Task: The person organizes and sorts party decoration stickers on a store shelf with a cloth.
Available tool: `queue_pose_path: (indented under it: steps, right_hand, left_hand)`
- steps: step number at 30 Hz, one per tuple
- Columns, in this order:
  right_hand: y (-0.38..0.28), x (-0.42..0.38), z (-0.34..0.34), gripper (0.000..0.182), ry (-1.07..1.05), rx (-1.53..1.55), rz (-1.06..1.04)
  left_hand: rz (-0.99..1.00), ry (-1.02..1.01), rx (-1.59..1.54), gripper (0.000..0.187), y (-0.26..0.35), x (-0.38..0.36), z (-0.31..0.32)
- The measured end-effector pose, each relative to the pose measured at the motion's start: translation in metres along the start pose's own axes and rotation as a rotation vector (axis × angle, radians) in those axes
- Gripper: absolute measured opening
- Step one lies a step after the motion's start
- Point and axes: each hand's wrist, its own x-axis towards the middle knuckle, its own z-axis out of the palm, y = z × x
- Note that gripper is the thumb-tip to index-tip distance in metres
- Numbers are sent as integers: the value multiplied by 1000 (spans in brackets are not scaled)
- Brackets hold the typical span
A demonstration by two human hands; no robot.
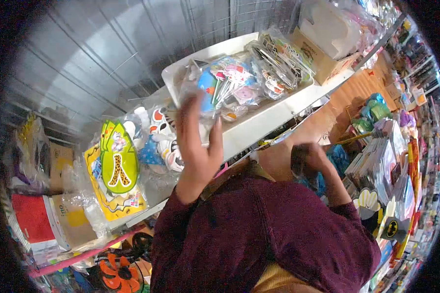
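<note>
My left hand (196, 142) is raised against a clear plastic packet of colourful paper party props (226, 84), fingers spread up its near side and thumb to the right. The packet leans on the rim of a white tray (259, 119) on the shelf. My right hand (312, 157) is lower, at the shelf's front edge beside some blue items (338, 157). Its fingers are curled, and what they hold is hidden. Both arms wear dark red sleeves (259, 229).
More clear packets of props (278, 61) fill the white tray, with a cardboard box (314, 54) behind. Green and yellow paper masks (117, 163) and animal masks (162, 133) lie to the left. Packaged goods, including a bat-logo item (392, 228), crowd the right.
</note>
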Motion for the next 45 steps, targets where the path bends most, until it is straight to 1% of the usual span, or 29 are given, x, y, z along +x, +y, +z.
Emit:
queue_pose_path:
  steps: [1,2,3,4,5,6,9,13,15,21,30,38,43,44,45]
  right_hand:
    - [2,-16,1,21,-186,0,-92]
    - [4,-33,2,26,-373,18,-181]
    - [26,-55,15,29,-587,-97,-49]
    - [40,-76,24,29,-680,-108,-15]
    - [50,-98,30,29,-725,-92,11]
    - [59,-117,35,28,-742,-63,46]
    - [82,-156,47,28,-681,41,150]
    - [103,-178,65,28,-582,137,215]
    - [107,-179,75,28,-538,184,223]
    - [112,-174,88,27,-475,233,217]
    - [115,-178,102,27,-426,276,209]
    - [119,-189,114,26,-370,342,187]
    - [124,-189,121,26,-338,382,115]
    - [124,-190,122,26,-332,377,94]
    - [112,-182,112,24,-321,307,61]
  left_hand:
    - [14,-189,14,29,19,-3,-22]
    - [-8,-354,-65,20,26,-11,-36]
    - [-126,-548,-183,17,32,-15,-47]
    - [-385,-621,-272,17,29,-27,-56]
    - [-647,-688,-359,17,23,-42,-65]
    - [-654,-693,-356,17,14,-59,-77]
    - [-627,-943,-77,15,-9,-98,-100]
    - [-692,-1142,56,16,-14,-143,-95]
    - [-705,-1201,84,16,-21,-151,-91]
    - [-706,-1288,108,16,-35,-156,-79]
    - [-641,-1348,96,17,-46,-148,-51]
    - [-669,-1389,88,17,-50,-144,-66]
    - [-739,-1420,76,18,-46,-152,-85]
    - [-759,-1425,70,18,-45,-155,-89]
    - [-799,-1423,63,18,-42,-161,-97]
